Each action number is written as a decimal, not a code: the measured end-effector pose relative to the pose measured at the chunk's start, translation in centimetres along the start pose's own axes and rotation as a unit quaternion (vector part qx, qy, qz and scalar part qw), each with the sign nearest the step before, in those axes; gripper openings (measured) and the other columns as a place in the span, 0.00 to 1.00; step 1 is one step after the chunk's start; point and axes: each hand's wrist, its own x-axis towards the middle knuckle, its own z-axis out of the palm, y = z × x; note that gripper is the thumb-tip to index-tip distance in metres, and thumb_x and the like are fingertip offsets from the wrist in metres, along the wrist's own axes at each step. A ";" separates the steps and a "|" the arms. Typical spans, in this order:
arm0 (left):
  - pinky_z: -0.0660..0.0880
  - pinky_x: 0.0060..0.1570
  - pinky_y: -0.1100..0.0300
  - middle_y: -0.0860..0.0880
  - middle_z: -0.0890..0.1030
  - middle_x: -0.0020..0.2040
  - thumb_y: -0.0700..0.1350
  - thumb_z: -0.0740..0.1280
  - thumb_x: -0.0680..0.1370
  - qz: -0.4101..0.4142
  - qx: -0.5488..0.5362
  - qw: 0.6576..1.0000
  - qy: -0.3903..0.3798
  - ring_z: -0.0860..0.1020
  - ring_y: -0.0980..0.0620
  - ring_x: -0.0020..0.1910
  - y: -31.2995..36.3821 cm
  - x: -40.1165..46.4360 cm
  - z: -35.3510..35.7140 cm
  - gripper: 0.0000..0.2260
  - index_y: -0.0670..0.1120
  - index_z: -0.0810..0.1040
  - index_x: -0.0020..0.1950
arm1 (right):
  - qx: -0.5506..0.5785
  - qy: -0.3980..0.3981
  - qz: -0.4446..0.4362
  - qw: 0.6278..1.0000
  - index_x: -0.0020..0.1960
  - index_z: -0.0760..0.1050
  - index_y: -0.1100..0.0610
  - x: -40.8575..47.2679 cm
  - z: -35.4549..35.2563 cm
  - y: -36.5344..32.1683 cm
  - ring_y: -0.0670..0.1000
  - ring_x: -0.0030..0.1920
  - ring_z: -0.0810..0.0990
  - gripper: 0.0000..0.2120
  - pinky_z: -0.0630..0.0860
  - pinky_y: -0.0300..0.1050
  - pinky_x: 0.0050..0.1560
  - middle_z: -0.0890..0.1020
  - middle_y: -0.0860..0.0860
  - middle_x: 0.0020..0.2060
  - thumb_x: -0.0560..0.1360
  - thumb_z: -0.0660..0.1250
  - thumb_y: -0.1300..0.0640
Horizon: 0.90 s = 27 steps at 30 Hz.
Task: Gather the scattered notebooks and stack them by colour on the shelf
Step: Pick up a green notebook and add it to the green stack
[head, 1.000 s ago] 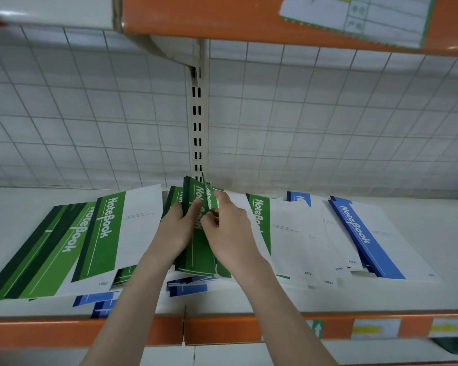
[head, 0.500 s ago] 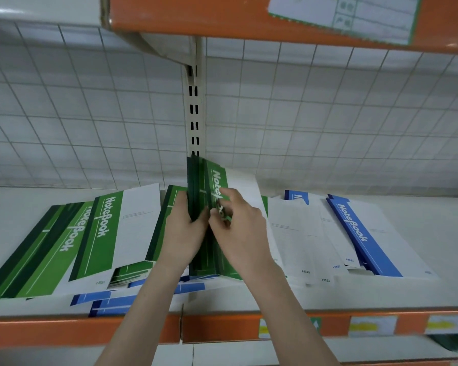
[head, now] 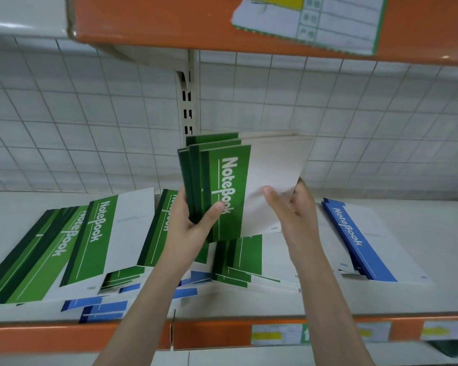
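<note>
Several green notebooks (head: 220, 191) held upright above shelf (head: 421, 291), fanned. Left hand (head: 193, 223) grips spine edge, thumb on cover; right hand (head: 291, 207) pinches white fore-edge. Thin, light, floppy, glossy covers, prob slippery, so clamp both edges & square up. Blue notebooks (head: 354, 239) lie to the right, more greens (head: 72, 244) to the left.

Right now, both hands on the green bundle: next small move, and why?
Probably set the green bundle, gripped by left hand and right hand, onto the green stack at left. Colours match; blue notebooks lie right.
</note>
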 end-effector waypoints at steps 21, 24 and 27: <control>0.74 0.32 0.74 0.65 0.82 0.39 0.55 0.77 0.58 -0.042 -0.017 0.999 -0.022 0.81 0.66 0.38 1.2 1.5 3.9 0.14 0.69 0.79 0.39 | 0.011 -0.033 -0.035 0.999 0.60 0.75 0.57 0.6 -2.9 -0.1 0.49 0.54 0.81 0.29 0.78 0.47 0.55 0.84 0.49 0.52 0.66 0.72 0.41; 0.75 0.32 0.72 0.62 0.83 0.38 0.56 0.78 0.63 -0.014 -0.007 1.000 0.005 0.81 0.64 0.38 1.2 1.7 4.6 0.11 0.67 0.80 0.40 | -0.011 -0.011 -0.026 1.000 0.60 0.75 0.54 0.8 -3.0 0.1 0.46 0.55 0.81 0.30 0.77 0.49 0.56 0.83 0.47 0.52 0.65 0.73 0.38; 0.75 0.35 0.73 0.60 0.84 0.40 0.59 0.76 0.63 -0.003 -0.004 1.000 0.025 0.82 0.63 0.39 0.6 1.4 5.1 0.10 0.62 0.81 0.42 | 0.042 -0.015 0.019 0.999 0.58 0.78 0.53 0.7 -2.7 1.4 0.48 0.53 0.82 0.26 0.78 0.51 0.57 0.84 0.47 0.51 0.65 0.72 0.41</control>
